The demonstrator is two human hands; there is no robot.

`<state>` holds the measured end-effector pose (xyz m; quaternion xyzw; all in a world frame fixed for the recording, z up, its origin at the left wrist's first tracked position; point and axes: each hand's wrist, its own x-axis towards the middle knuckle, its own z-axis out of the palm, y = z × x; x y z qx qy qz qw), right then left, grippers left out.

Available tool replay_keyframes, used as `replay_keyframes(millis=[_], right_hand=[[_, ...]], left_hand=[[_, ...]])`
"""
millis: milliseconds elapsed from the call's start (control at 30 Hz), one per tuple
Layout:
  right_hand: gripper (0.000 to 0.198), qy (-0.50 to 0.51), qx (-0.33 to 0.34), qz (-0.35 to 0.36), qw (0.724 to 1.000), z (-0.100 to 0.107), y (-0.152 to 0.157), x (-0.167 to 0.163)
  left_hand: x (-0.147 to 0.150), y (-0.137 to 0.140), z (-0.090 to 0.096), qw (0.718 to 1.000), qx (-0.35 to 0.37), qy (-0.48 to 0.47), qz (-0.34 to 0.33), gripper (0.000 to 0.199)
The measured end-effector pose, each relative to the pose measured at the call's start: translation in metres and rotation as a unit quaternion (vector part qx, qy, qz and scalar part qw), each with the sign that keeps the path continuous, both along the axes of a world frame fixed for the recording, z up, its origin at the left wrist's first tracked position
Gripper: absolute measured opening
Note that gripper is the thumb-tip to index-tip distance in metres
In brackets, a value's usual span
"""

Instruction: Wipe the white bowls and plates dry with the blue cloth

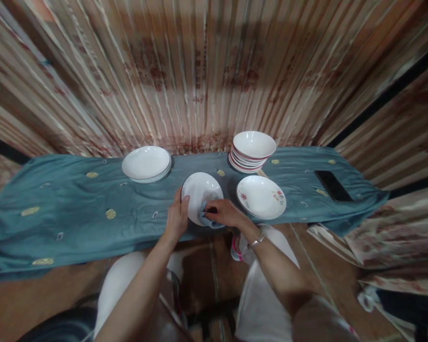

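A round white plate [199, 187] is tilted up near the front edge of the table, its inner face toward me. My left hand [177, 214] grips its left rim, thumb over the face and fingers behind. A blue-grey cloth [210, 219] is bunched in the closed fingers of my right hand [225, 212] and pressed against the lower right of the plate. Just right of that hand lies a white plate with red flowers [262, 197].
A stack of white plates [147, 162] stands at the back left. White bowls with red rims [254, 145] are stacked at the back right. A black phone [332, 185] lies far right on the teal tablecloth [82, 204]. A pleated curtain [199, 71] hangs behind.
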<state>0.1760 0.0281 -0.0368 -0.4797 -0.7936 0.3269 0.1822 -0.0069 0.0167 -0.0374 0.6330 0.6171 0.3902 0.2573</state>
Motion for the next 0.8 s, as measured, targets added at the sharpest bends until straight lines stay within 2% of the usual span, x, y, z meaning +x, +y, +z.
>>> replay_keyframes(millis=[167,300,500,667,800], right_hand=[[0.013,0.145,0.005,0.046,0.988,-0.004,-0.007,-0.015],[0.023,0.19,0.052,0.041,0.98,-0.007,-0.008,-0.025],[0.036,0.167,0.119,0.014,0.979,-0.012,0.009,-0.024],[0.039,0.121,0.136,-0.022,0.983,-0.02,0.02,-0.015],[0.037,0.084,0.128,-0.051,0.987,-0.023,0.016,-0.009]], left_hand=[[0.0,0.002,-0.001,1.0,0.001,0.003,0.005,0.057],[-0.001,0.002,-0.001,1.0,-0.003,-0.008,-0.003,0.057],[-0.002,0.0,-0.001,1.0,-0.002,-0.024,-0.004,0.058],[-0.004,-0.002,-0.001,1.0,-0.002,-0.027,-0.007,0.06],[-0.005,-0.002,-0.005,0.999,-0.003,-0.033,-0.01,0.058]])
